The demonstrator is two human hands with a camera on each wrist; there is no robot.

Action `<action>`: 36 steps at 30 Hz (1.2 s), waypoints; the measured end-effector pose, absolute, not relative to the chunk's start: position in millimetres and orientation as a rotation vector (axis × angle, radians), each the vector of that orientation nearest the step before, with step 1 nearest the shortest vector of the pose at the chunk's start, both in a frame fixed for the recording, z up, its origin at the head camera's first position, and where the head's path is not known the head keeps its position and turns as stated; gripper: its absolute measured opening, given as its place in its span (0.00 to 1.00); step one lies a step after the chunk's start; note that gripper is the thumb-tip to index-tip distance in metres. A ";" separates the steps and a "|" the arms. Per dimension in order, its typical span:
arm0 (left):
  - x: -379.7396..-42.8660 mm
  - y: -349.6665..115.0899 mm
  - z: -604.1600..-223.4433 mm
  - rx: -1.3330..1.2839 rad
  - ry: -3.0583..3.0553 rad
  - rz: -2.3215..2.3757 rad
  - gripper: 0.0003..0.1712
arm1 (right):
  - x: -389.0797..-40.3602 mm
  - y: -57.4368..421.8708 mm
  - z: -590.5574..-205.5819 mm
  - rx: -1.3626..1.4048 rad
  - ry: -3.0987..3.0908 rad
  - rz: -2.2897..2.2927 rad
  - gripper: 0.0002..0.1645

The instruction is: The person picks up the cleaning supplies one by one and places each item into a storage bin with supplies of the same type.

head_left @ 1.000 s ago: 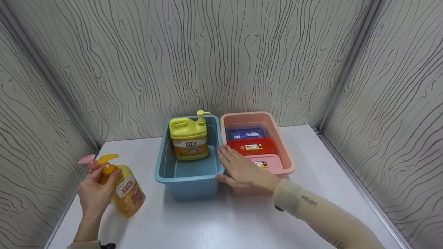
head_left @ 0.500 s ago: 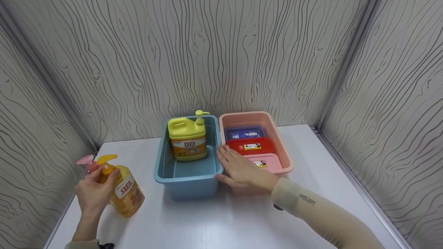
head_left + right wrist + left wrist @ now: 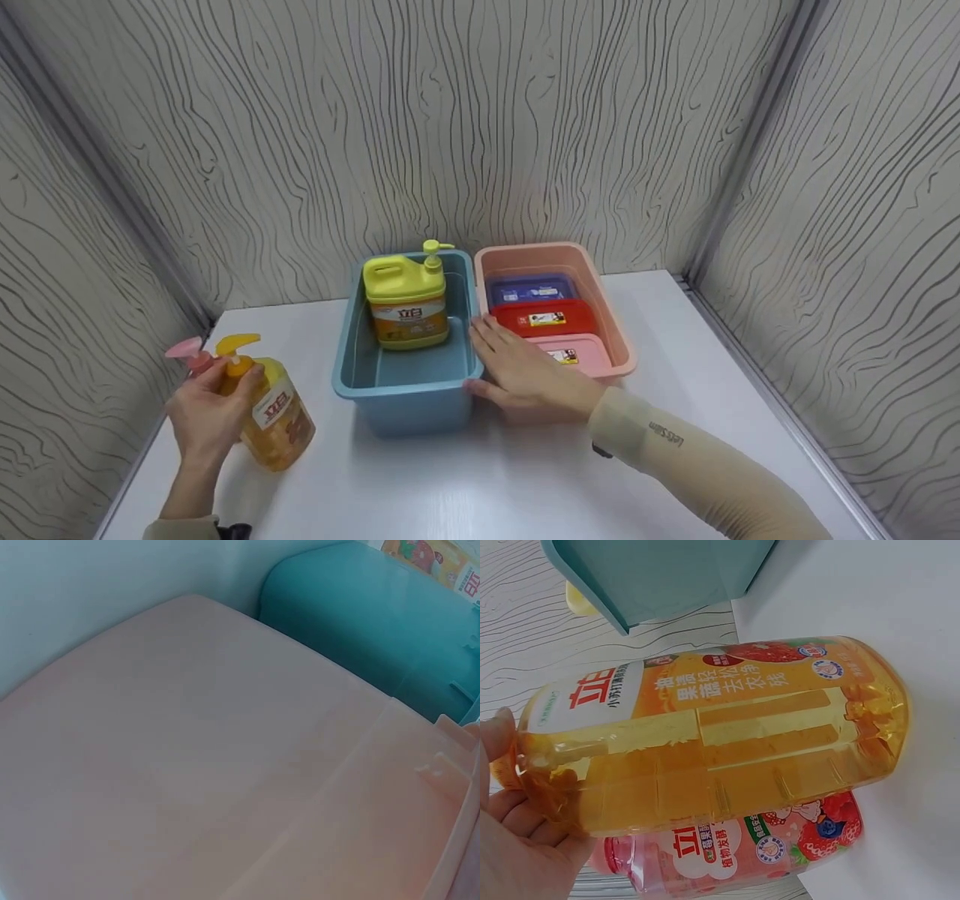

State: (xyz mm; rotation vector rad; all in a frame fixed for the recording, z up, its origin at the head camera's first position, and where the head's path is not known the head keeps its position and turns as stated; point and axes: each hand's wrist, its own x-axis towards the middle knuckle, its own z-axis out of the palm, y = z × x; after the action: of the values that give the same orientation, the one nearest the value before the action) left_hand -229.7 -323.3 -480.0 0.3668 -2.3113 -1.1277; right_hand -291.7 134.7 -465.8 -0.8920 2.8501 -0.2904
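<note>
At the left, my left hand (image 3: 204,420) grips the neck of a clear pump bottle of amber dish soap (image 3: 281,427), just under its orange pump. The bottle leans; whether its base touches the table I cannot tell. A pink pump bottle (image 3: 720,859) is right beside it, largely hidden by the hand in the head view. My right hand (image 3: 525,367) lies with straight fingers over the adjoining rims of a blue bin (image 3: 409,390) and a pink bin (image 3: 611,322). The right wrist view holds mostly the pink bin's outer wall (image 3: 187,735).
Inside the blue bin stands a yellow detergent jug (image 3: 409,289) with a pump, towards the back. The pink bin contains a blue lid (image 3: 532,289), a red lid (image 3: 547,318) and a pink lid (image 3: 585,352). Patterned panels (image 3: 480,112) enclose the white table (image 3: 420,487).
The orange pump and its bottle have shifted very slightly to the right in my left hand. My right hand and both bins stay essentially where they were.
</note>
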 end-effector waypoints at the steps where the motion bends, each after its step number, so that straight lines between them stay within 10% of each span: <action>1: -230.3 -323.1 -479.6 0.371 -2.318 -1.131 0.32 | -291.6 134.6 -465.6 -0.892 2.847 -0.290 0.65; 36: -226.8 -310.4 -421.0 0.253 -2.363 -1.118 0.28 | -288.8 135.5 -462.7 -0.892 2.847 -0.262 0.64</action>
State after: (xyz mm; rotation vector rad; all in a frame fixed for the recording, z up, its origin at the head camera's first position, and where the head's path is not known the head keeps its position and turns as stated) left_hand -226.8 -310.4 -421.0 0.2529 -2.3634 -1.1183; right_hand -288.8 135.5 -462.7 -0.8925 2.8474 -0.2616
